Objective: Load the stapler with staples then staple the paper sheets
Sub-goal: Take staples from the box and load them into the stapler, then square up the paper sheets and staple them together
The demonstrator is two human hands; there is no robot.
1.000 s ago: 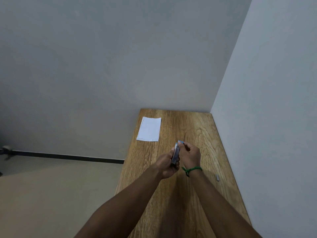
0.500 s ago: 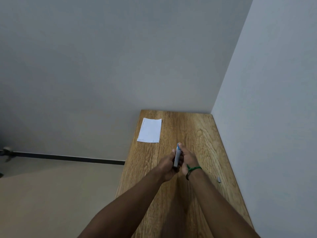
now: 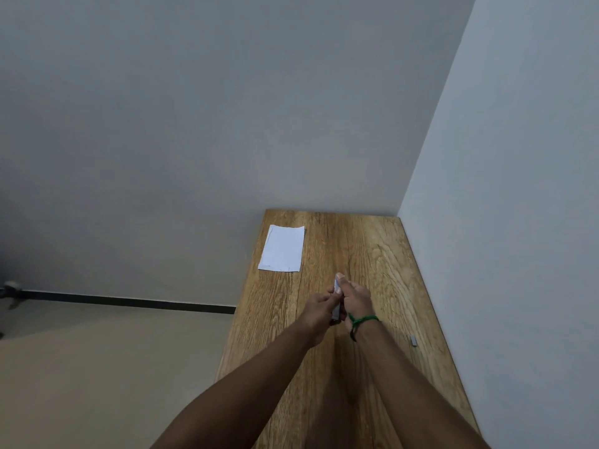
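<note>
Wooden table [image 3: 372, 254]; hands hide most of stapler [image 3: 337, 298].

table [image 3: 372, 247] centre bare | paper sheets [image 3: 282, 248] far-left | wall [image 3: 518, 222] hems right

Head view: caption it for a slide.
Both hands, left and right, grip the stapler above the table; paper lies beyond.

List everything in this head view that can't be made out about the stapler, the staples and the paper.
- Stapler: mostly hidden between the left hand and right hand; whether it is open or loaded cannot be told.
- Small grey piece near the table's right edge: too small to confirm as staples.
- Paper sheets: sheet count too small to tell.
</note>
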